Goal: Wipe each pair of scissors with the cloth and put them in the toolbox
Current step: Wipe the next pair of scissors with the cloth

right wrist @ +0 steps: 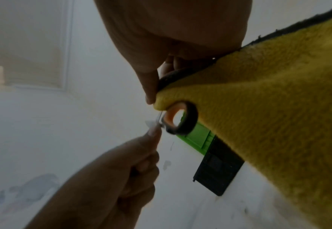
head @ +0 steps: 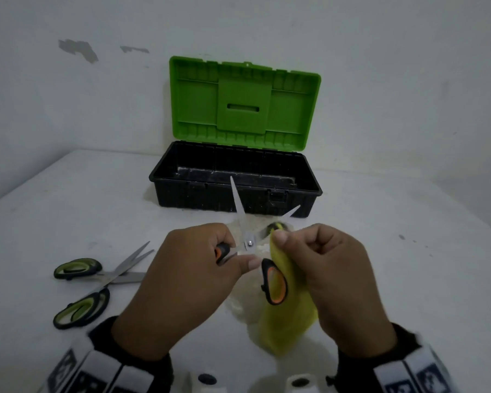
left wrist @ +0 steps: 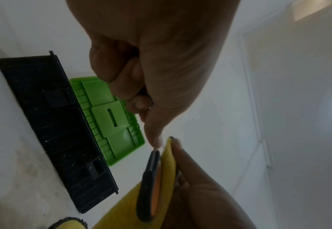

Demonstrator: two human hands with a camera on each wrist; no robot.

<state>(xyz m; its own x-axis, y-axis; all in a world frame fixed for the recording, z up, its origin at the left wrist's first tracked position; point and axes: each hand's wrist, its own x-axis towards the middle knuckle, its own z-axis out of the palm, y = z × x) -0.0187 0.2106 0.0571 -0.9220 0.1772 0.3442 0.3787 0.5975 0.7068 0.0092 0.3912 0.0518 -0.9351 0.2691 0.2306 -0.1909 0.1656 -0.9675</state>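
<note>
At far left, 2 green-handled scissors (head: 97,282) lying crossed on the white bench (head: 408,265), untouched and, by the look of it, not yet wiped. At centre, left hand (head: 193,279) clamped on one handle of the orange-handled scissors (head: 250,245), blades spread wide; right hand (head: 335,279) pinching the yellow cloth (head: 289,313) against the right blade near the pivot, so first pair mid-wipe. Beyond, toolbox (head: 236,177) open, green lid up, apparently nothing inside; bench scuffed, bare white wall (head: 77,49) with patches of missing paint.
</note>
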